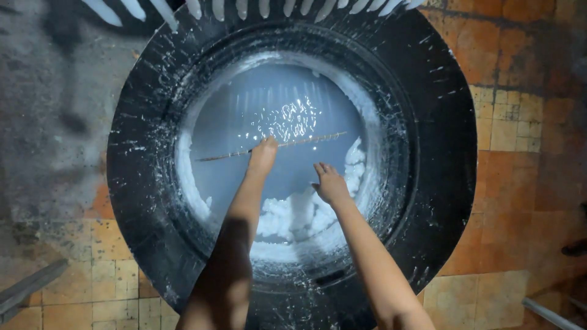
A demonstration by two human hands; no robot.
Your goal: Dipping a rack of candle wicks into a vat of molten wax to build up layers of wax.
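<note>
A large black round tub (428,153), made like a tyre, lies on the floor and holds milky white water (244,116) with clumps of white foam (299,214) along its near and right sides. A thin stick (306,140) lies across the water's surface. My left hand (263,154) reaches into the tub and grips the stick near its middle. To the right of it, my right hand (330,183) hovers over the foam with its fingers spread, holding nothing.
The floor around the tub is worn orange and beige tile (513,122), stained grey at the left. White slats (244,7) show at the top edge. A grey bar (30,286) lies at the lower left and a pipe (550,313) at the lower right.
</note>
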